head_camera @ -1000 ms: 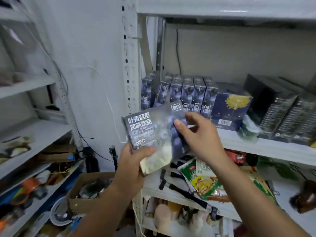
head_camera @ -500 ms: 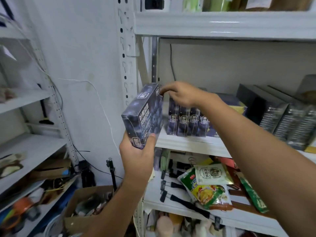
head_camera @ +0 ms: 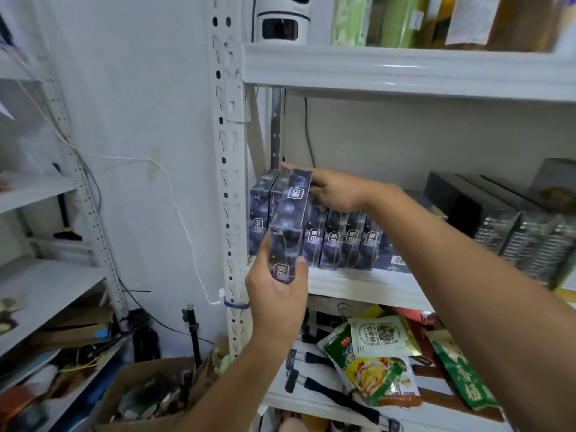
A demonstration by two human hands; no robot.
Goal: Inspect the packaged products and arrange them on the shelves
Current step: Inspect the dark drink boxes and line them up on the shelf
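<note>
Stocker: Half a second back the blueberry carton (head_camera: 288, 226) was out in front of the upright post (head_camera: 229, 182). Now it's nosed in over the shelf (head_camera: 358, 285) lip, end-on.

Newcomer: And the grip?

Stocker: My left hand (head_camera: 277, 294) clamps its near end, thumb one side, fingers the other. It's tilted, its far end up among the row of cartons (head_camera: 343, 244).

Newcomer: The right hand (head_camera: 336, 190)?

Stocker: Fingers laid fairly straight over the row's tops, holding nothing, steadying or parting them, I'd say.

Newcomer: So what matters?

Stocker: Level it, logo end outward like its neighbours, and slide it straight back. Keep that top pressure light, or the row may lean toward the black boxes (head_camera: 480, 213).
</note>
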